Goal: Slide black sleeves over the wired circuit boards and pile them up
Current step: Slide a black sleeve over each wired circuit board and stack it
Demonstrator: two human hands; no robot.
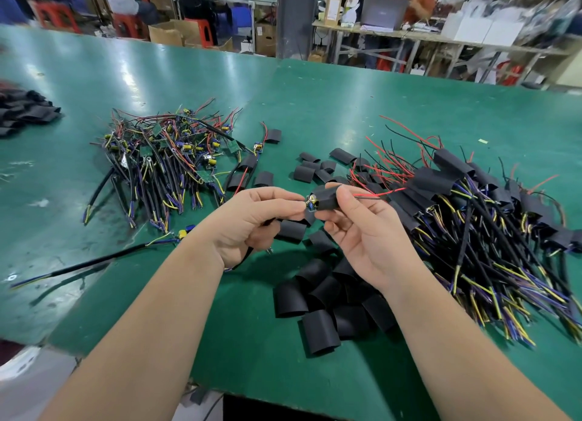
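Observation:
My left hand (252,219) pinches a small wired circuit board (310,202) at its exposed end, its black cable hanging below my palm. My right hand (362,231) holds a black sleeve (326,197) that covers most of that board; red and black leads stick out to the right. A heap of bare wired boards (167,156) lies at the left. A pile of sleeved boards (472,213) lies at the right. Loose black sleeves (327,298) lie under my right wrist, with more sleeves (315,169) further back.
The green table (346,99) spreads wide behind the piles. One stray wired board (182,233) with a long cable lies near my left forearm. Another stack of black sleeves (25,112) sits at the far left edge. People and benches fill the background.

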